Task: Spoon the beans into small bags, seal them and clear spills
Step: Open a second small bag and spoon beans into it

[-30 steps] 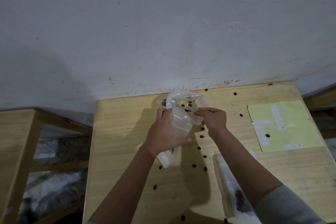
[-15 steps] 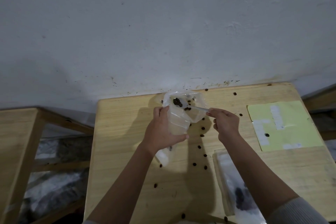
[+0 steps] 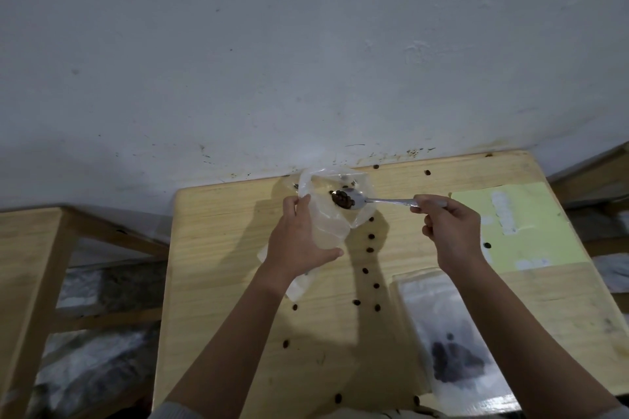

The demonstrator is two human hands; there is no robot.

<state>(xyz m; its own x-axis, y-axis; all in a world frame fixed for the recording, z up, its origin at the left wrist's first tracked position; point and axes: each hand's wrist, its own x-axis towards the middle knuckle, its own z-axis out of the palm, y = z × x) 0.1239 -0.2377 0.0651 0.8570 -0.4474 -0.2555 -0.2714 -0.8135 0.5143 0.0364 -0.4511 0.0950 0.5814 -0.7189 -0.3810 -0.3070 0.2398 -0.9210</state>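
Observation:
My left hand [image 3: 299,239] grips a small clear plastic bag [image 3: 332,230] and holds it up with its mouth open toward the wall. My right hand [image 3: 448,230] pinches the handle of a metal spoon [image 3: 384,201]. The spoon's bowl carries a heap of dark beans [image 3: 343,200] and hovers over a larger clear bag [image 3: 340,182] that lies at the table's far edge. Several loose beans [image 3: 371,250] lie scattered on the wooden table [image 3: 218,265]. A filled bag [image 3: 452,350] with a dark clump of beans lies flat at the front right.
A yellow-green sheet [image 3: 524,224] with white tape strips lies at the right of the table, one bean on it. A grey wall stands right behind the table. Another wooden table [image 3: 30,248] stands to the left, with crumpled plastic below it.
My right hand has moved right and drawn the spoon out level, now loaded with beans. My left hand still holds the small bag in the same place.

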